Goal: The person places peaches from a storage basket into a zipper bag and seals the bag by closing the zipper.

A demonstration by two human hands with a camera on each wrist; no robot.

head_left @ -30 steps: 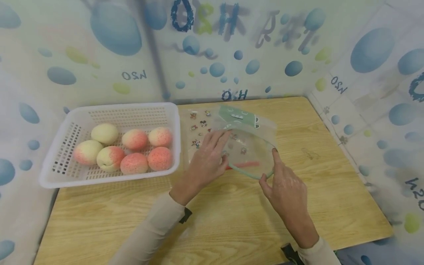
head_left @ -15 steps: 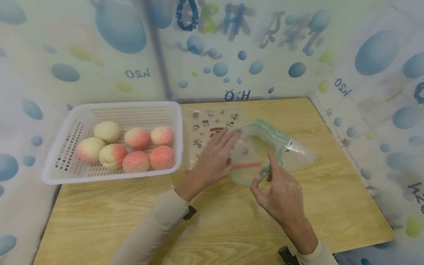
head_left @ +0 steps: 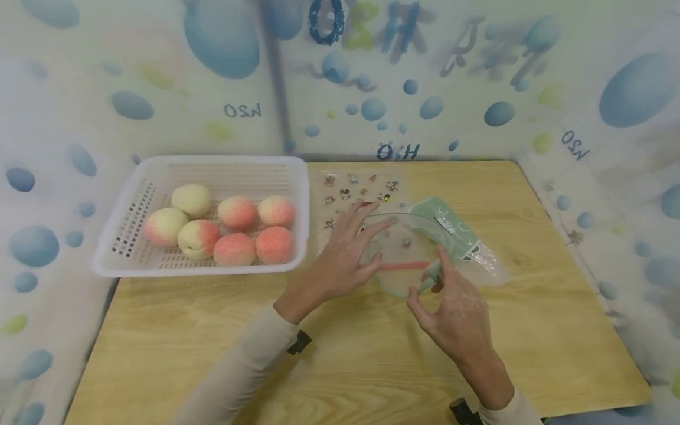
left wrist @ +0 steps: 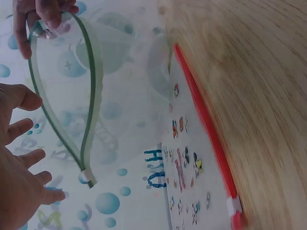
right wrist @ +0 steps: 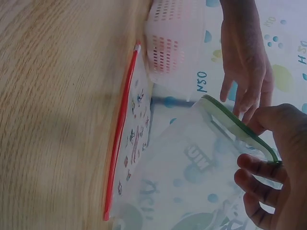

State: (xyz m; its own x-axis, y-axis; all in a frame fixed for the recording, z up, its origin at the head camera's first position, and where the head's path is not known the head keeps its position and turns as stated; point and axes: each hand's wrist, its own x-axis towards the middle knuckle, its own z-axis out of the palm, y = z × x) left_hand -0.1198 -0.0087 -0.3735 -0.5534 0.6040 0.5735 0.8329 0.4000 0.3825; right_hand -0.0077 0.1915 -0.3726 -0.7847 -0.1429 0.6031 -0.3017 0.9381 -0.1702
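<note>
A clear zip bag with a green printed panel [head_left: 451, 223] hangs over the table with its green-edged mouth spread into a loop. My right hand [head_left: 459, 316] pinches the right end of that mouth between thumb and fingers; in the right wrist view the green zip strip [right wrist: 240, 127] runs into its grip. At the left of the mouth is my left hand [head_left: 345, 260], fingers spread apart. In the left wrist view its fingertips [left wrist: 36, 101] lie close to the green edge; whether they touch it I cannot tell. A white slider [left wrist: 86, 176] sits at one end of the strip.
Behind lies a second clear bag [head_left: 342, 177] with small cartoon prints and a red zip strip [head_left: 406, 265], flat on the wooden table [head_left: 340, 366]. To the left stands a white perforated basket [head_left: 303, 218] with several peaches [head_left: 236, 249]. Patterned walls enclose the table.
The bag's green panel has swung from the back to the right, and its mouth has turned. My left fingers have spread apart. The right hand keeps its pinch. The head view has shifted slightly.
</note>
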